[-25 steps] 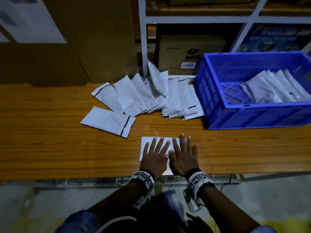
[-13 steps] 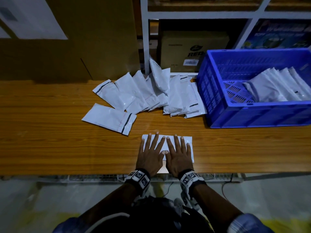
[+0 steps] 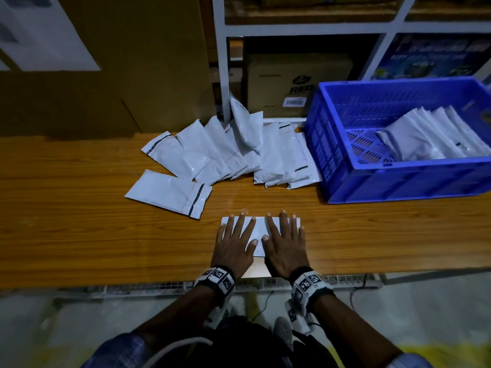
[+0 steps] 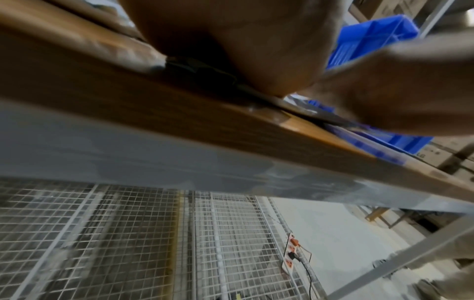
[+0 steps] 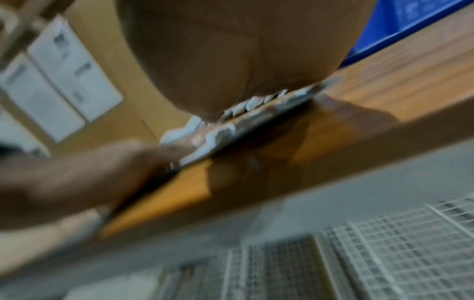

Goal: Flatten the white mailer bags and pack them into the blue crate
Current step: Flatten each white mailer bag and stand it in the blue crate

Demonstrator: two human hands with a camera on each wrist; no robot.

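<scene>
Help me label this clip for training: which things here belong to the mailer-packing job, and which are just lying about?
Part of the job:
- white mailer bag pressed flat under left hand and right hand
- pile of unflattened mailer bags
- blue crate with packed mailers

Just lying about:
- cardboard box on the shelf
- white paper sheet on the big carton
- power strip on the floor

Dim light; wooden table [image 3: 79,235]; white shelving [image 3: 220,75]; cardboard boxes [image 3: 297,83] behind.

The head view looks steeply down from above the counter [image 3: 79,235], taking in its whole near edge. Both wrist views sit low at that edge, very close, facing up and forward; all three share the blue crate [image 3: 398,181] at upper right.
</scene>
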